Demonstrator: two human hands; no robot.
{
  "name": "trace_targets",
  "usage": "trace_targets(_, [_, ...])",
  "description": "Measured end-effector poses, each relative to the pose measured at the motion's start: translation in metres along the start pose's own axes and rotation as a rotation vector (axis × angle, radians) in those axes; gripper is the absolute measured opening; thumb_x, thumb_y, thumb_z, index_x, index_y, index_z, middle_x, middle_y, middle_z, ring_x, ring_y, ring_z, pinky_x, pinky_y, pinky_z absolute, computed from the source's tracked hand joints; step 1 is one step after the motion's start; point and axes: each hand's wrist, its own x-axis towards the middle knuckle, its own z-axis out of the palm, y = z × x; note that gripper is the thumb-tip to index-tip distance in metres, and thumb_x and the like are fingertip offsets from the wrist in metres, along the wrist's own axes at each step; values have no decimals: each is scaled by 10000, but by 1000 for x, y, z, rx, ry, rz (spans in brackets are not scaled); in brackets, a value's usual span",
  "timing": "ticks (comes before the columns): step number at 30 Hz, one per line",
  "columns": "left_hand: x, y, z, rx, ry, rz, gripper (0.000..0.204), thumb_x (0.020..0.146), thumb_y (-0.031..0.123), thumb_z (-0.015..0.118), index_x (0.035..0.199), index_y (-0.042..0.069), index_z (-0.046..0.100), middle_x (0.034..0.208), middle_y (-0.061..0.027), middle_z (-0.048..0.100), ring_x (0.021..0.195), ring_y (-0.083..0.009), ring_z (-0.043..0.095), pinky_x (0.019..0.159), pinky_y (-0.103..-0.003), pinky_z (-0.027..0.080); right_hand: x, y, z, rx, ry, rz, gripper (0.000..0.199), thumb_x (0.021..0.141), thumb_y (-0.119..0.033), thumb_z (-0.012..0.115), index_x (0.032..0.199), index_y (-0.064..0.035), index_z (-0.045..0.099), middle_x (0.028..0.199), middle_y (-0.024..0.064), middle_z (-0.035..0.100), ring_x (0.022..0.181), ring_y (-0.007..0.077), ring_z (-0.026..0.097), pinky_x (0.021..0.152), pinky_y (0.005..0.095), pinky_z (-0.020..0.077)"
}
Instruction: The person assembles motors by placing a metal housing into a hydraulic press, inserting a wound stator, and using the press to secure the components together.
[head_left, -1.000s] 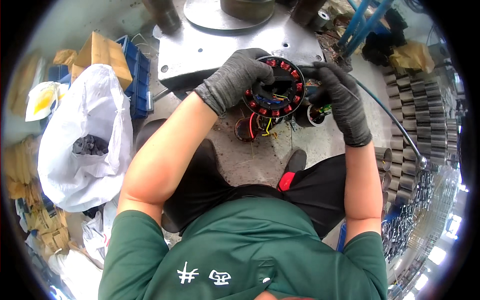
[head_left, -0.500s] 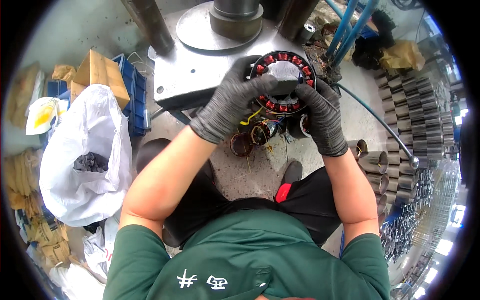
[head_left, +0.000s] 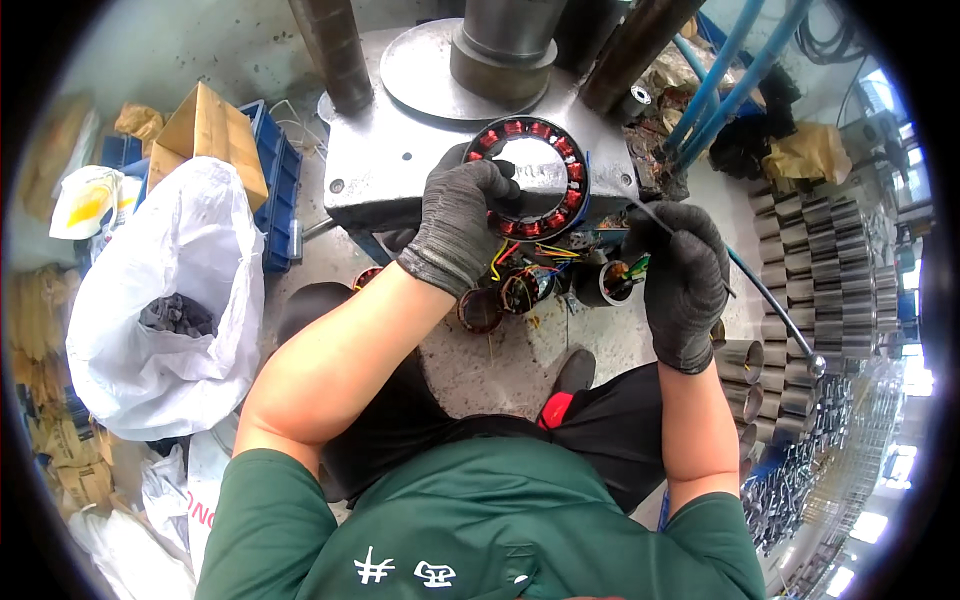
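Observation:
My gloved left hand [head_left: 458, 205] grips the left side of a motor stator ring [head_left: 575, 180], which has red copper windings inside a black rim. The ring is tilted above the front of the steel press table [head_left: 385, 185]. Coloured lead wires [head_left: 545, 252] show just below the ring. Off to the right, my gloved right hand [head_left: 688, 285] is closed around a thin grey rod [head_left: 652, 212], apart from the ring. Its upper end points toward the press table.
Wound stators [head_left: 480, 310] and a dark cylindrical housing [head_left: 607, 284] sit low beneath the ring. A white sack [head_left: 110, 330], a cardboard box [head_left: 215, 140] and blue crates [head_left: 275, 190] stand at left. Stacked metal cylinders [head_left: 835, 260] and a ball-ended lever [head_left: 790, 325] are at right.
My right hand has come off the stator ring and moved right and down with the thin rod. My left hand keeps the ring, now turned somewhat. The view has shifted slightly.

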Motion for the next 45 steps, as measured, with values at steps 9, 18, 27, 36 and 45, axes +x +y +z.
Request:
trace_targets(9, [-1, 2, 1, 18, -39, 165, 480, 721, -34, 517, 1196, -16, 582, 889, -77, 625, 691, -191, 612, 631, -319, 568, -8, -11, 22, -180, 37, 115, 259, 949, -242, 661, 1099, -31, 677, 971, 103, 750, 694, 122, 631, 511, 243, 456])
trace_targets(18, [-3, 3, 1, 89, -97, 161, 456, 739, -27, 519, 1192, -33, 575, 890, -72, 628, 714, -174, 619, 584, -318, 571, -7, -13, 19, -211, 24, 114, 224, 941, -197, 640, 1084, -29, 683, 961, 97, 746, 699, 113, 627, 529, 238, 469])
trace_targets(27, [-6, -1, 5, 104, -101, 268, 434, 754, -44, 517, 1184, -38, 582, 890, -76, 641, 671, -161, 632, 528, -262, 562, -9, -14, 16, -249, 27, 92, 204, 938, -160, 617, 1060, -13, 688, 914, 90, 730, 670, 118, 607, 539, 256, 464])
trace_targets(36, [-13, 3, 11, 169, -106, 268, 467, 736, -59, 554, 1202, -54, 577, 943, -98, 650, 716, -174, 661, 588, -288, 606, -7, -15, 16, -289, 16, 105, 221, 946, -203, 630, 1044, -16, 696, 871, 91, 730, 593, 105, 570, 520, 245, 436])
trace_targets(45, [-20, 5, 18, 206, -111, 319, 461, 721, 28, 584, 1175, -47, 579, 934, -98, 605, 713, -190, 651, 579, -324, 620, -4, -11, 13, -246, 31, 84, 238, 919, -209, 650, 1044, -12, 698, 901, 102, 734, 742, 143, 653, 655, 276, 511])
